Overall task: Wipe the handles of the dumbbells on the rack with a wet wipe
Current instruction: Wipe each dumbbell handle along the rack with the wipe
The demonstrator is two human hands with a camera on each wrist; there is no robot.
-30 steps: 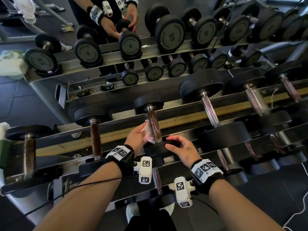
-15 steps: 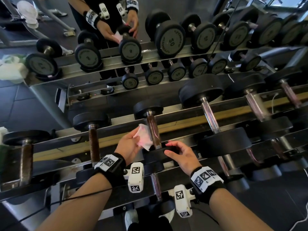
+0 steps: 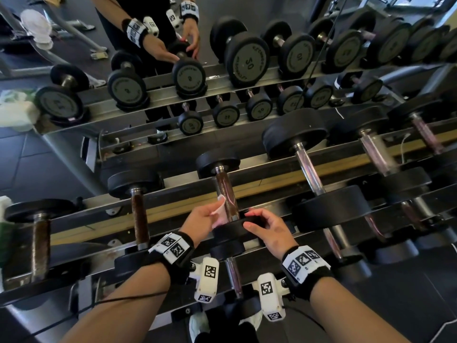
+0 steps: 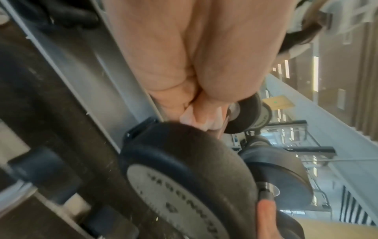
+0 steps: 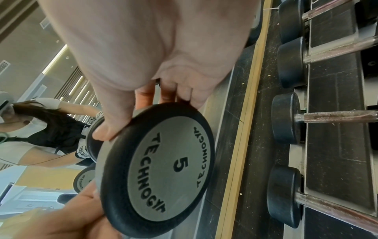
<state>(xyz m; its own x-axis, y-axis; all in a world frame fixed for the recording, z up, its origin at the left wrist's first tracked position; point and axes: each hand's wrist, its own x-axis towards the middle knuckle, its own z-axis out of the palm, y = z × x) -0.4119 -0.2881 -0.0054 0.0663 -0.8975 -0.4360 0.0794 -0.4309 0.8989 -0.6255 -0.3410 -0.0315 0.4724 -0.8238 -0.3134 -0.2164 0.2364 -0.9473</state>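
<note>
left hand pinches wet wipe against dumbbell handle | right hand grips near weight head

Dark tiled floor, mirror wall behind the racks, ceiling strip lights, yellow-beige wall panels.

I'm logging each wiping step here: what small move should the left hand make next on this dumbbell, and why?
Probably slide the wet wipe up the handle toward the far head. The left hand pinches the wipe against the handle's lower end, the stretch above looks untouched, and the right hand grips the near head to steady it.
</note>
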